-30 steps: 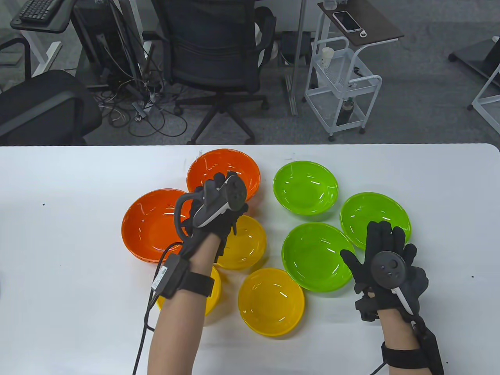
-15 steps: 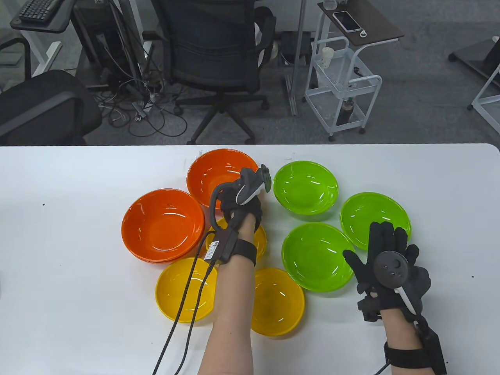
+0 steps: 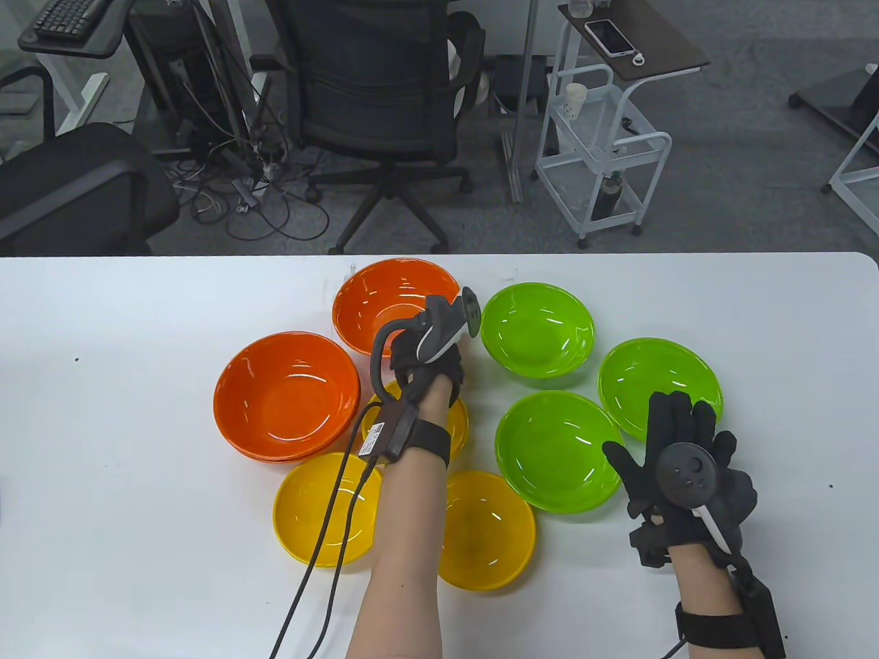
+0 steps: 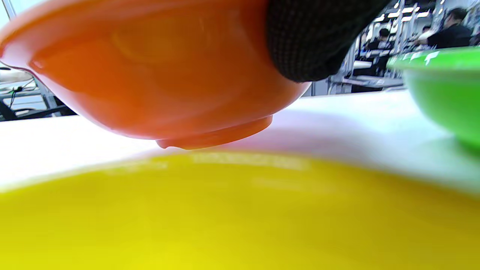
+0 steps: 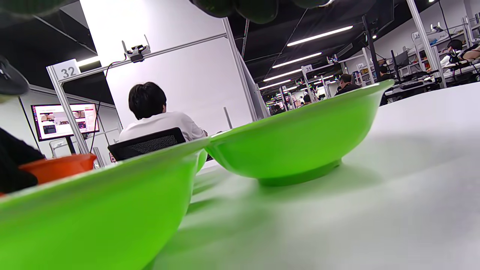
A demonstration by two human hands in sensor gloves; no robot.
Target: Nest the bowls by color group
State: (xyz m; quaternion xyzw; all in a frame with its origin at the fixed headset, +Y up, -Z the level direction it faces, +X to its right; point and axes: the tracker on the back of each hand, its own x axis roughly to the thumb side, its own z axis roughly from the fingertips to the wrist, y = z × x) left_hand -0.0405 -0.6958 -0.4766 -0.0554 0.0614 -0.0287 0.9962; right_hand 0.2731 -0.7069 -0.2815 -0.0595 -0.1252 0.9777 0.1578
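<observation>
My left hand (image 3: 427,353) grips the near right rim of the far orange bowl (image 3: 384,302). In the left wrist view this orange bowl (image 4: 150,75) is tilted with its base off the table, a gloved finger (image 4: 311,45) on its wall. A larger orange bowl (image 3: 285,395) sits to the left, with a second orange rim showing under it. Three yellow bowls (image 3: 323,508) (image 3: 494,532) (image 3: 459,419) lie around my left forearm. Three green bowls (image 3: 537,329) (image 3: 659,384) (image 3: 556,449) sit on the right. My right hand (image 3: 680,446) lies flat and spread between the two near green bowls, holding nothing.
The white table (image 3: 103,480) has bare room on the left and far right. Its far edge (image 3: 618,255) lies just behind the bowls. Cables from my left wrist trail over a yellow bowl. An office chair and a cart stand on the floor beyond.
My left hand swung from over the large orange bowl to the far orange bowl's right rim and gripped it. The bowl has since shifted slightly. My right hand stayed put.
</observation>
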